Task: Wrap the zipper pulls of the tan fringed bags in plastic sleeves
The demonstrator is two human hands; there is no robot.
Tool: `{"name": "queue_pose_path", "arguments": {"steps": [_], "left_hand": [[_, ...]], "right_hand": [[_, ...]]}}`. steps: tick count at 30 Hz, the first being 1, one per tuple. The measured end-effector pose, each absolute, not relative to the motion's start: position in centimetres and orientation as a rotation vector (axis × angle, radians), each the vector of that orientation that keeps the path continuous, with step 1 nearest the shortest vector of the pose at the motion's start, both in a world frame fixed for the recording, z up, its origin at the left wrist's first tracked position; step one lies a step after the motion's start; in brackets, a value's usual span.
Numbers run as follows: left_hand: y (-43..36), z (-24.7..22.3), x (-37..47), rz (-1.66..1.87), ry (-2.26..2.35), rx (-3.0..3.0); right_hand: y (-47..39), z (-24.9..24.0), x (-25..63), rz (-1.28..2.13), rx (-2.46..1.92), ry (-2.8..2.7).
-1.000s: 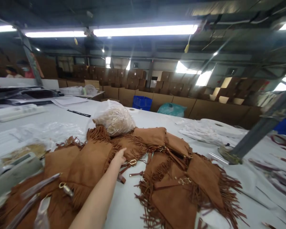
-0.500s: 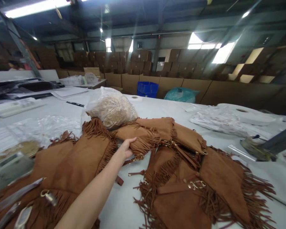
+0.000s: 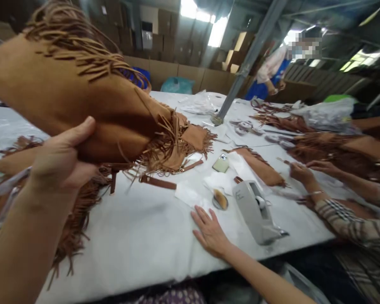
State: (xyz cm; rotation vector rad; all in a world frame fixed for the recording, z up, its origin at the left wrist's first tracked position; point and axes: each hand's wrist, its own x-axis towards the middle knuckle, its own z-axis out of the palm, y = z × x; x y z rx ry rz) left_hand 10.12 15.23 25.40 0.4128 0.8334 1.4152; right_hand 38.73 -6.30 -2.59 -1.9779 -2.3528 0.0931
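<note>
My left hand (image 3: 61,162) grips a tan suede fringed bag (image 3: 66,101) by its lower edge, thumb on top, and holds it up over the table. A brown strap (image 3: 158,182) lies below it. My right hand (image 3: 210,234) rests on the white tabletop (image 3: 139,249) with its fingers spread, holding nothing. Just beyond its fingertips are a white paper piece (image 3: 191,195) and a small round dish (image 3: 220,199) with something yellow-brown in it. More fringed bags (image 3: 194,137) lie behind, and others (image 3: 79,223) lie under my left arm.
A grey tape dispenser (image 3: 255,215) stands right of my right hand, with a green phone (image 3: 221,163) behind it. At the right, a co-worker's hands (image 3: 304,173) work beside fringed brown pieces. A metal post (image 3: 250,59) rises from the table. Another person (image 3: 272,71) stands beyond.
The view has swung right. My left hand has lifted a tan fringed bag off the pile and brought it closer. My right hand has come into view, flat on the table.
</note>
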Motion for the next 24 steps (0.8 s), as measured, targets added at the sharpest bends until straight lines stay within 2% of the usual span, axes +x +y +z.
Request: {"name": "queue_pose_path", "arguments": {"steps": [3, 10, 19, 24], "left_hand": [[8.6, 25.1, 7.4, 1.433, 0.632, 0.873], [-0.9, 21.0, 5.0, 1.432, 0.847, 0.666], [-3.5, 15.5, 5.6, 1.303, 0.956, 0.354], [-3.5, 14.8, 5.8, 1.300, 0.971, 0.216]], "right_hand": [[-6.6, -1.8, 37.9, -0.007, -2.034, -2.326], [-7.5, -1.1, 37.3, -0.208, -1.984, -2.270], [-7.6, 0.2, 36.2, -0.303, -1.871, -2.330], [-7.4, 1.2, 35.1, -0.063, -1.987, -2.291]]}}
